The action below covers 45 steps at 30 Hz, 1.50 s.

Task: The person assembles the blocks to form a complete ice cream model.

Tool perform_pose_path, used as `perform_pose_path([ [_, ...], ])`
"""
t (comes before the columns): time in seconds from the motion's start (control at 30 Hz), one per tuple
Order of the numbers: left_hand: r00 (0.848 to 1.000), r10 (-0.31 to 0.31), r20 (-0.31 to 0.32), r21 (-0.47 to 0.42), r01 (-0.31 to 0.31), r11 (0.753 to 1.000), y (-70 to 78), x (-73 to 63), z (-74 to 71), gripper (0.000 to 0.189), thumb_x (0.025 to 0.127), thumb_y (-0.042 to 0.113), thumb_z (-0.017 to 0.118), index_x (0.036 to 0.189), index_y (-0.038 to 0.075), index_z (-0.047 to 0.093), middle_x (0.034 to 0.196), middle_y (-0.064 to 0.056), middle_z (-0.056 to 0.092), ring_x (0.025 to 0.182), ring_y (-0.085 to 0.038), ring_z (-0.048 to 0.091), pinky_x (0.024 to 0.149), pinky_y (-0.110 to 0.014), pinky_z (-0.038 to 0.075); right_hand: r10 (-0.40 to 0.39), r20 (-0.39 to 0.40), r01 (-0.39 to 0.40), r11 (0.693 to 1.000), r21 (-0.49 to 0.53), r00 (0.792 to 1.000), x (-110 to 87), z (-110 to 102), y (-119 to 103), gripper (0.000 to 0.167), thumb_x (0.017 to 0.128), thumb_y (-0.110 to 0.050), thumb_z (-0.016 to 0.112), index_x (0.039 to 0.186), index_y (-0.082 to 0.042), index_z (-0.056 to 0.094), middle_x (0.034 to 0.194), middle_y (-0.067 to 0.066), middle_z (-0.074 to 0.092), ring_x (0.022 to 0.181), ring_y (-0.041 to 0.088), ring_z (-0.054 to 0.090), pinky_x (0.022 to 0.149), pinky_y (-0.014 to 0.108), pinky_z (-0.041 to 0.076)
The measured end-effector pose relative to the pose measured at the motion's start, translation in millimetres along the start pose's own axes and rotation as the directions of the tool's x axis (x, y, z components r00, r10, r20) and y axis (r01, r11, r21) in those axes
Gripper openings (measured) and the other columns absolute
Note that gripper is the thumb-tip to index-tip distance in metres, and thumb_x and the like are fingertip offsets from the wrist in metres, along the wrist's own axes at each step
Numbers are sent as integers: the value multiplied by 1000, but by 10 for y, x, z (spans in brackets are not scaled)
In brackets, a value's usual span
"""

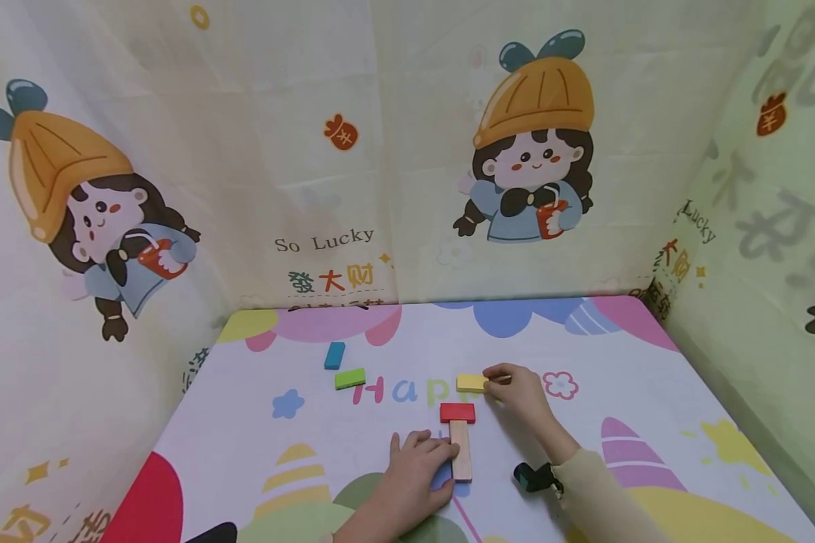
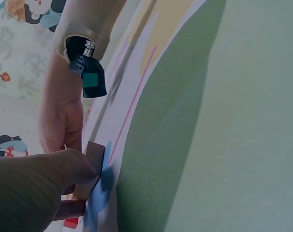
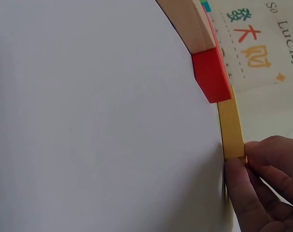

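My right hand point(image 1: 518, 392) pinches one end of a yellow block point(image 1: 472, 383), which lies beyond a red block point(image 1: 457, 412). In the right wrist view, the thumb and fingers meet the end of the yellow block point(image 3: 231, 128). The red block point(image 3: 212, 77) lies across the far end of a plain wooden block point(image 1: 460, 452), touching it. My left hand point(image 1: 417, 471) rests beside the wooden block; its fairly straight finger and thumb touch the block's left side. From the left wrist, the thumb partly hides the wooden block point(image 2: 94, 155).
A blue block point(image 1: 334, 355) and a green block point(image 1: 349, 378) lie at the back left of the patterned tabletop point(image 1: 231, 422). A printed cloth point(image 1: 414, 166) rises behind the table and along both sides. A dark wrist camera point(image 1: 535, 477) sits at the right sleeve.
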<state>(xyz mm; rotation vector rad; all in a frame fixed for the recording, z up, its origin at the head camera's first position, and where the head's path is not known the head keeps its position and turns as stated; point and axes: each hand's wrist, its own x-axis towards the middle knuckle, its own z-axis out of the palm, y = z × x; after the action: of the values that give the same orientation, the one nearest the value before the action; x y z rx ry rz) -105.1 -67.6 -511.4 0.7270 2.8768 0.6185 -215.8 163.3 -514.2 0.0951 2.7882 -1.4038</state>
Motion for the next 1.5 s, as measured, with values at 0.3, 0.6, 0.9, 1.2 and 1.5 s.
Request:
perform_pose_path([
  [0.3, 1000, -6, 13, 4, 6, 1000, -9, -3, 11, 41, 91, 35, 77, 131, 33, 68, 135, 8, 68, 130, -31, 54, 101, -84, 32, -18, 12, 18, 1000, 15, 1000, -26, 103, -45, 20, 89, -11, 77, 108, -7, 77, 104, 7, 76, 94, 21, 72, 76, 32, 59],
  [0.6, 1000, -7, 18, -2, 7, 1000, 7, -1, 2, 42, 91, 36, 77, 131, 33, 68, 135, 8, 67, 130, -32, 53, 102, -83, 31, -33, 41, 33, 999, 4, 999, -70, 154, -90, 17, 89, -10, 77, 106, -8, 77, 103, 5, 76, 89, 18, 70, 73, 30, 58],
  [0.9, 1000, -14, 19, 7, 14, 1000, 23, 5, -6, 42, 90, 35, 77, 131, 33, 68, 135, 8, 67, 130, -32, 53, 102, -83, 32, -43, 90, 44, 999, -16, 995, -115, 123, -156, 14, 86, -12, 81, 99, -11, 78, 92, 1, 75, 82, 15, 68, 66, 27, 53],
  [1.2, 1000, -19, 18, 14, 19, 1000, 18, 2, -1, 42, 91, 36, 77, 132, 33, 68, 136, 8, 67, 131, -31, 53, 102, -83, 31, -65, 91, 67, 998, -21, 994, -147, 137, -163, 15, 87, -11, 80, 102, -11, 77, 99, 1, 75, 86, 16, 69, 69, 27, 54],
  [1.5, 1000, -8, -3, 14, 8, 1000, 3, -16, 16, 41, 91, 35, 76, 131, 31, 68, 136, 7, 67, 131, -32, 53, 102, -83, 31, -308, 135, 319, 945, -68, 942, -286, 81, -112, 18, 87, -11, 82, 103, -13, 75, 110, 2, 71, 94, 19, 70, 82, 34, 60],
])
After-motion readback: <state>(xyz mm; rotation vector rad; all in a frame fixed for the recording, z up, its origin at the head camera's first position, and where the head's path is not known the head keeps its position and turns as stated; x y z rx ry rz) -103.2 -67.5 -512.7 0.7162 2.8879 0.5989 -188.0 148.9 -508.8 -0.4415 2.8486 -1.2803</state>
